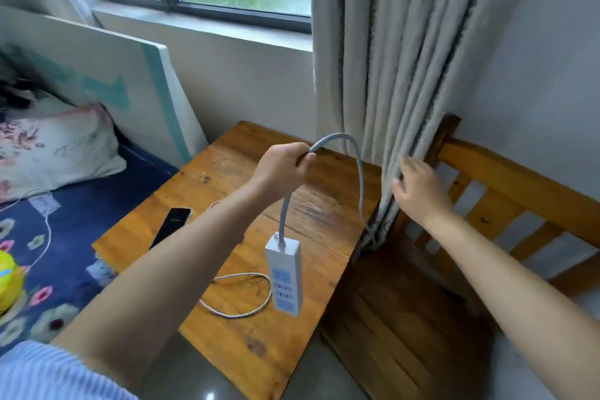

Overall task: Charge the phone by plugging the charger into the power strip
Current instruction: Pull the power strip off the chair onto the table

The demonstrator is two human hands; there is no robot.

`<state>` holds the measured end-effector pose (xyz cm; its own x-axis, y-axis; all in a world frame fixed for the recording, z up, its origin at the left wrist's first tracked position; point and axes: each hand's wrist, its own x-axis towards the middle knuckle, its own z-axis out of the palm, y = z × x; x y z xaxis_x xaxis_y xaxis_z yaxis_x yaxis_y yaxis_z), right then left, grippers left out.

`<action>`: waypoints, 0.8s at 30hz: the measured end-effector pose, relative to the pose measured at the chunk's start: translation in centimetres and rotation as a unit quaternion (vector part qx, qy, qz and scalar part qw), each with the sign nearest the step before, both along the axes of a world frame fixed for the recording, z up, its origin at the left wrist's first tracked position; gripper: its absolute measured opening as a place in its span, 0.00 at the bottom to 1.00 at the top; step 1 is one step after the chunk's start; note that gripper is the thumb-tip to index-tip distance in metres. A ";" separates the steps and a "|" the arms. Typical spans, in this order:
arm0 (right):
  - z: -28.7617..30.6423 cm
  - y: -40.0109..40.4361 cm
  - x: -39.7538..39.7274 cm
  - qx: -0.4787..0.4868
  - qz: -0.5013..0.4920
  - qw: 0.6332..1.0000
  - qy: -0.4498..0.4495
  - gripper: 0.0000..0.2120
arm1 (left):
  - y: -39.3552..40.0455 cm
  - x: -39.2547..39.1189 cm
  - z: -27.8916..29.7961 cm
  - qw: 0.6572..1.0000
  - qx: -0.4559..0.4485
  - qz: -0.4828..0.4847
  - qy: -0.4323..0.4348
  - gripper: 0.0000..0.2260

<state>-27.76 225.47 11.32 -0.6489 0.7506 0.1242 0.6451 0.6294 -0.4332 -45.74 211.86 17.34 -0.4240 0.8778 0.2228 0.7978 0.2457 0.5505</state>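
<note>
The fingers of the left hand are curled tight into a fist around the grey cable of the power strip, gripping it a little above the strip. From the fist the cable arches up and over to the right, then drops down toward the foot of the curtain, where its end is lost among the folds. Below the fist a short length of cable runs straight down into the top of the white strip, which hangs upright in the air over the wooden table, its blue-faced sockets turned toward the camera. Whether its lower end touches the tabletop cannot be told.

The right hand is flat against the grey curtain, fingers loosely spread and slightly bent, pressing the fabric at its lower edge beside the wooden chair; it grips nothing that can be seen.

On the table, left of the hanging strip, a dark phone lies face up, partly hidden by the left forearm. A thin white charging cord loops on the tabletop just beside the strip's lower half. The charger's plug is not visible. Left of the table stands a bed with a blue flowered sheet and a floral pillow.
</note>
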 end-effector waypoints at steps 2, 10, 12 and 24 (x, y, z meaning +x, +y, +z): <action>0.8 -1.7 -2.0 0.002 0.022 0.999 0.038 0.23 | -2.0 -1.6 -0.1 1.000 -0.011 -0.005 0.006 0.11; 2.1 -10.8 -13.3 -0.008 0.125 0.987 0.098 0.19 | -9.7 -11.1 -0.5 0.992 -0.064 -0.108 -0.021 0.11; 2.1 -12.6 -15.6 -0.035 0.124 0.988 0.081 0.16 | -10.7 -13.5 -0.9 0.986 -0.078 -0.142 -0.025 0.11; 1.7 -16.5 -20.9 -0.135 0.020 0.982 0.129 0.08 | -9.9 -23.3 -3.1 0.933 -0.161 -0.254 -0.199 0.08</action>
<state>-48.65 208.99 13.05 -0.6518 0.7533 0.0878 0.4690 0.4913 -0.7339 -69.04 201.99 14.21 0.0727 0.9823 -0.1724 0.6044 0.0941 0.7911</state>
